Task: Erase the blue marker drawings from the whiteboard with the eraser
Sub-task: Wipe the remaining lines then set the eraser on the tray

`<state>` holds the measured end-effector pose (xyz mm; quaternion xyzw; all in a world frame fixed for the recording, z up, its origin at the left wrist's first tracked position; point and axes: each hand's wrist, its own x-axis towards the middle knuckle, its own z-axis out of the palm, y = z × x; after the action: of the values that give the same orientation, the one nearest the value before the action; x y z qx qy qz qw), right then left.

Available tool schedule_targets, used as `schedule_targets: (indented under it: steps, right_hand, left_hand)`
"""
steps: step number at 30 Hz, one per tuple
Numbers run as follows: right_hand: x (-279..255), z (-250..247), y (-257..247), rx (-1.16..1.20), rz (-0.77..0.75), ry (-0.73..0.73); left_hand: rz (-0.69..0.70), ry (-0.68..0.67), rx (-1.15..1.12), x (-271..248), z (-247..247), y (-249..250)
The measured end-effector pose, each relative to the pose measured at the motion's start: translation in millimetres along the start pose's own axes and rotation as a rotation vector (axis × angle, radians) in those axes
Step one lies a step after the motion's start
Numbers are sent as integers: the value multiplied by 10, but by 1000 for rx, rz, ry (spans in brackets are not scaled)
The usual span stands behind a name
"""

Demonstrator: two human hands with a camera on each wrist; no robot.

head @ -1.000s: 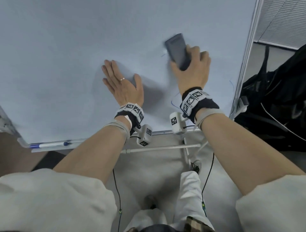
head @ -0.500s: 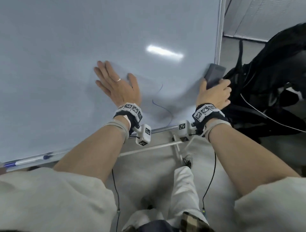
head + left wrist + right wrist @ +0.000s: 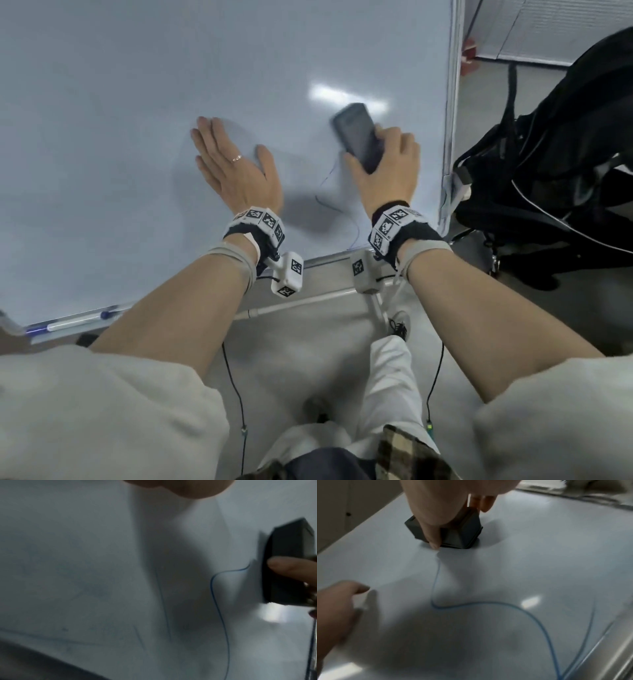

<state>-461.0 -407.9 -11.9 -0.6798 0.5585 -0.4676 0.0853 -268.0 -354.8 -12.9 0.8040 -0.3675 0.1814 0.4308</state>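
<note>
A pale grey floor (image 3: 308, 356) is spreading out beneath the stand's metal crossbar (image 3: 301, 303). To the right, a black backpack (image 3: 561, 164) is slumping beside the frame, a thin white cord (image 3: 548, 212) trailing across it. Behind it, what may be slatted blinds (image 3: 561, 31) are catching dim light. A ceiling lamp's glare (image 3: 342, 94) is reflecting brightly.

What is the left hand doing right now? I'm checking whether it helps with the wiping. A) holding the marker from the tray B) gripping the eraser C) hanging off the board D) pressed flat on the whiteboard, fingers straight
D: the left hand lies flat on the whiteboard with straight fingers, while the right hand grips the eraser.
</note>
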Motion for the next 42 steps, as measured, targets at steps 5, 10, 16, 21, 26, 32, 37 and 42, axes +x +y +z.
schedule_targets:
  steps: [5, 10, 16, 21, 26, 32, 37, 42]
  right_hand:
    - [-419, 205, -148, 20, -199, -237]
    - [-724, 213, 0, -59, -263, -287]
    - [-527, 47, 237, -9, 135, -7]
    - [-943, 7, 337, -133, -125, -357]
    - [-937, -71, 413, -190, -122, -393]
    - [-859, -56, 352, -217, -140, -368]
    - [-1108, 56, 292, -281, -283, -557]
    - [-1219, 287, 2, -212, -426, -573]
  left_hand:
    - [-146, 25, 60, -34, -93, -210]
    - [-126, -27, 83, -287, -111, -403]
    - [-113, -58, 57, -344, -128, -382]
    - [-133, -61, 60, -302, -172, -495]
    - [-108, -93, 34, -332, -228, -488]
    - [-126, -74, 41, -306, -266, -556]
    - [-100, -74, 60, -315, -301, -642]
    - [-82, -95, 7, -274, -348, -695]
